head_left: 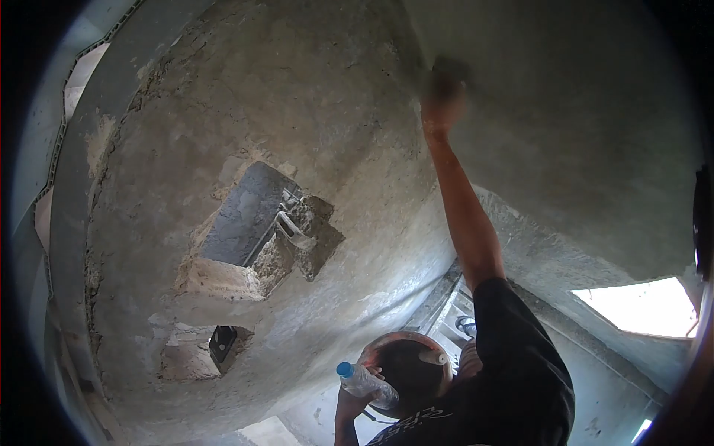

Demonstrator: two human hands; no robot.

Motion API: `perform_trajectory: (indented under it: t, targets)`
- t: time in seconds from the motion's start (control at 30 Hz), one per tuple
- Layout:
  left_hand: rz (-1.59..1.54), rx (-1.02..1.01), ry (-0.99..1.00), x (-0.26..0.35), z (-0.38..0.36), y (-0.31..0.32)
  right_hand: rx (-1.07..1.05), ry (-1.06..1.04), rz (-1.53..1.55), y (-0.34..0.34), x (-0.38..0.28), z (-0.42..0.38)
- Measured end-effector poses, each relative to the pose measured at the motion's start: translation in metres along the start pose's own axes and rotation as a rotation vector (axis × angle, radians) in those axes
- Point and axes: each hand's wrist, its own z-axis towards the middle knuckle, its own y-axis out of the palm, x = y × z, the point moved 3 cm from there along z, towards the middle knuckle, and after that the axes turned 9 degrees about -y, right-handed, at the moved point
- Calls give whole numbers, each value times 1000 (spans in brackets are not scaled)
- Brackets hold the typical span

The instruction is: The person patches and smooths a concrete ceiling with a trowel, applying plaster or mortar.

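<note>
- The right hand (444,108) is raised high, at the end of an outstretched arm in a black sleeve (513,334), close to where the rough wall (357,119) meets a smoother grey surface (580,126)
- It appears to be grasping a dark block (451,70); both are blurred, so the exact tool and the set of the fingers cannot be made out
- The dark block lies just beyond the hand, up against the grey surface as far as the blur lets one see; whether it touches cannot be told
- The left hand (352,404) is low, near the chest, gripping a clear plastic bottle (366,385) that is tilted, its blue cap (344,369) toward the wall
- Just beside the bottle is a round container (413,375) with a dark inside and a reddish rim, in front of the black shirt (424,430); whether the left hand also supports it cannot be told
- In the rough wall are a large broken-edged recess (242,215), with a pale bent fitting (294,230) at its side, and a smaller recess (187,357) below, with a black box (222,343) in it
- At the right a bright gap (643,306) lets in light
</note>
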Motion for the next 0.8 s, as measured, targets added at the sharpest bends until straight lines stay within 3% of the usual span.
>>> perform_trajectory:
  t: [0.17, 0.33, 0.47, 0.57, 0.63, 0.8]
  targets:
    - [5, -6, 37, -1, 2, 2, -100, -180, -52, 20, -16, -4]
    - [8, 8, -23, 1, 4, 5, -408, -42, 4, -14, -34, -26]
    - [13, -31, -24, -2, 4, 3, -300, 64, -55, -26, -18, -20]
    - [17, -13, -27, -6, 3, 0, -240, -62, 46, -7, -16, 7]
    - [1, -22, -4, -3, 3, 2, -328, -196, 121, 8, -25, 22]
    - [4, -38, 31, -2, 4, 5, -447, -314, -8, 12, -2, 1]
